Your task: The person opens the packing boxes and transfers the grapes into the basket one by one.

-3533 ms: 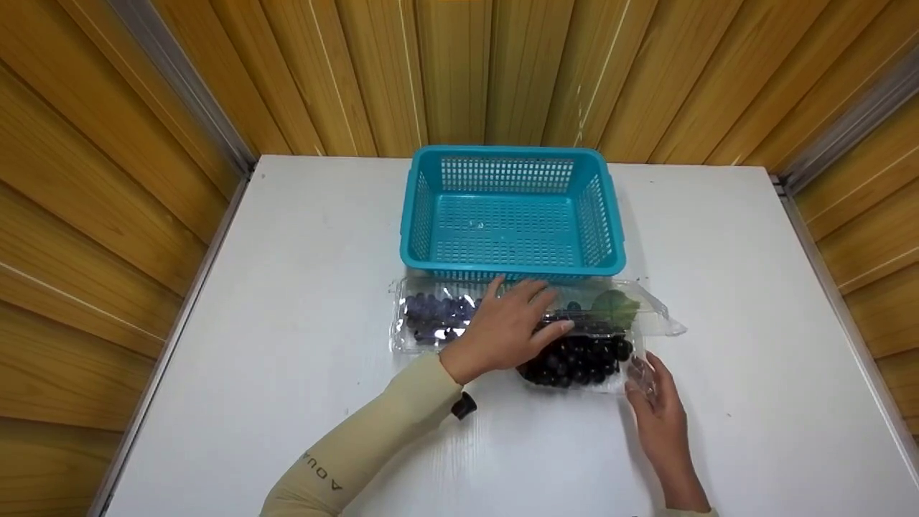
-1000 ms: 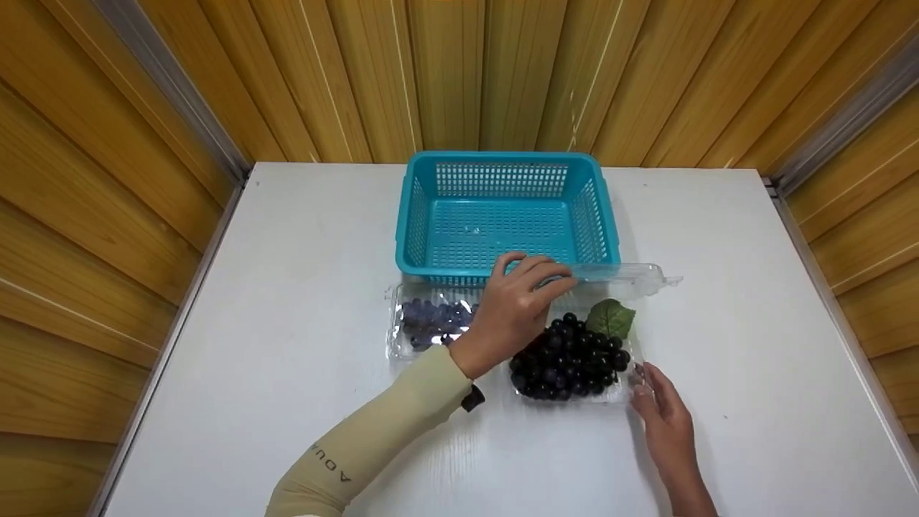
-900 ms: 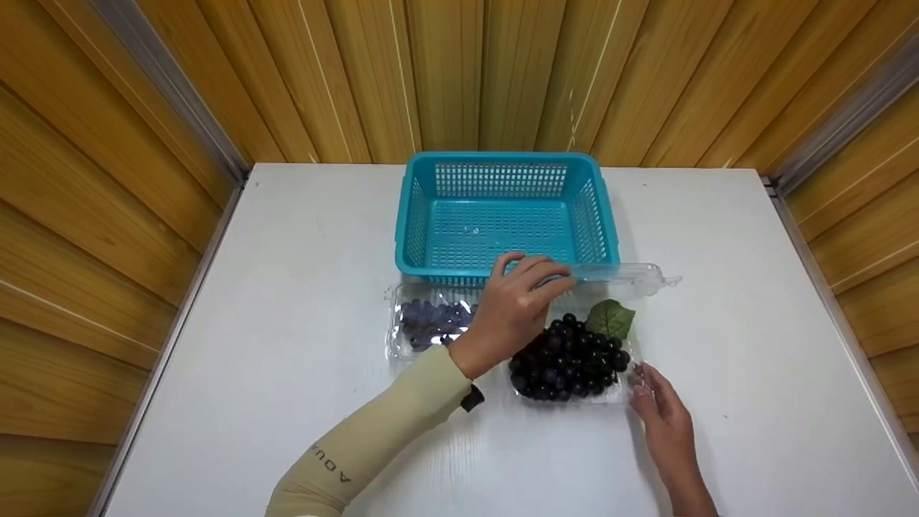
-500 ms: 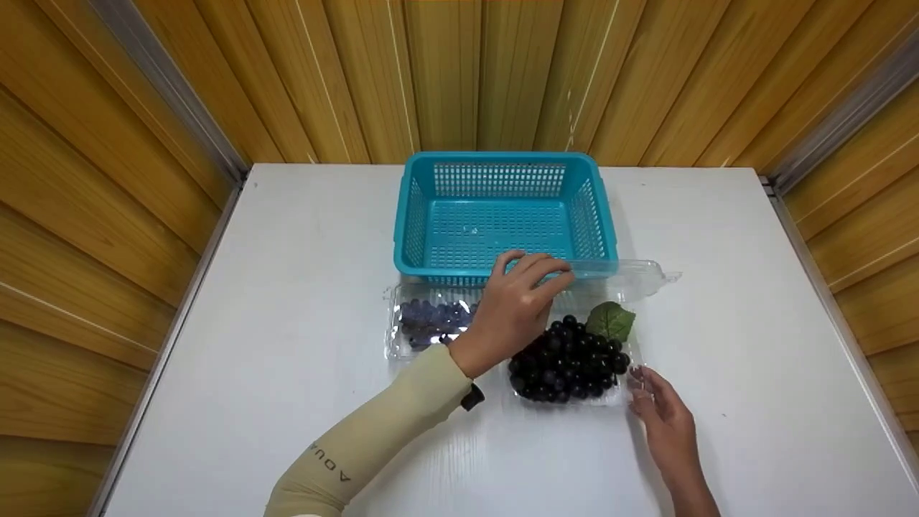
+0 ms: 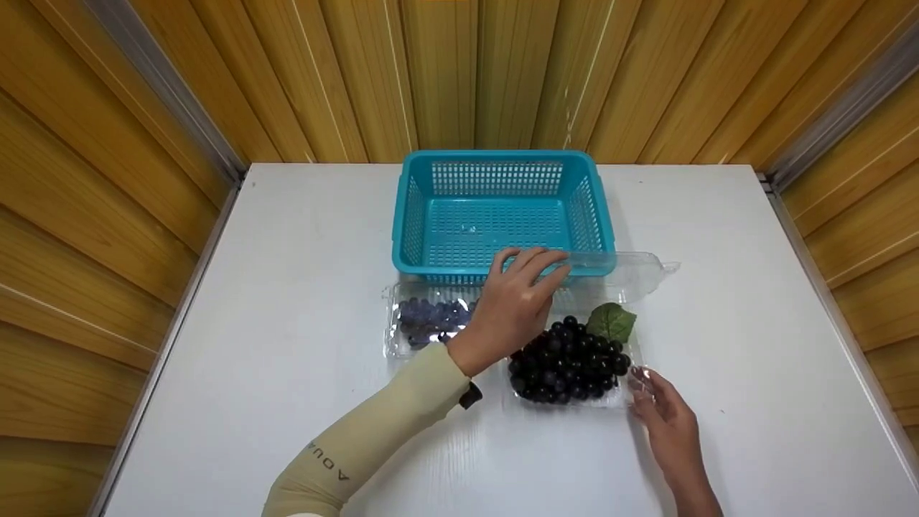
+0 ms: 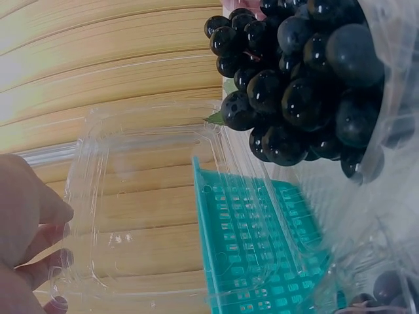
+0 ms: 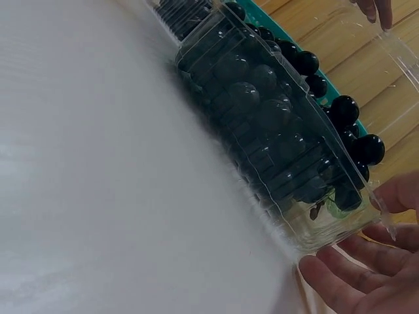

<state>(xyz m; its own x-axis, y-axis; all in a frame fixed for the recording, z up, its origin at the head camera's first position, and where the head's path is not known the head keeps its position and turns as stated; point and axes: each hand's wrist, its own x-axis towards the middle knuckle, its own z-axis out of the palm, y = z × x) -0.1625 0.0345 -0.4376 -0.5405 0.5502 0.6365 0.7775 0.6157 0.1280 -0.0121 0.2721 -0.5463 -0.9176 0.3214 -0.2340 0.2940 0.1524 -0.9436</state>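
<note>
A clear box [image 5: 390, 343] of dark fruit sits just left of a person's left hand [image 5: 508, 309], a turquoise basket [image 5: 495, 156] beyond it. The left hand, fingers curled over the edge, grips a raised clear lid [image 5: 632, 276] stretching to its right. Between the hands, black grapes [image 5: 567, 365] and a green leaf [image 5: 612, 322] lie in an open tray [image 7: 321, 229], its end pinched by the right hand [image 5: 673, 431].

It's booth-like — panelled walls [image 5: 445, 79], a white table [image 5: 309, 287].
</note>
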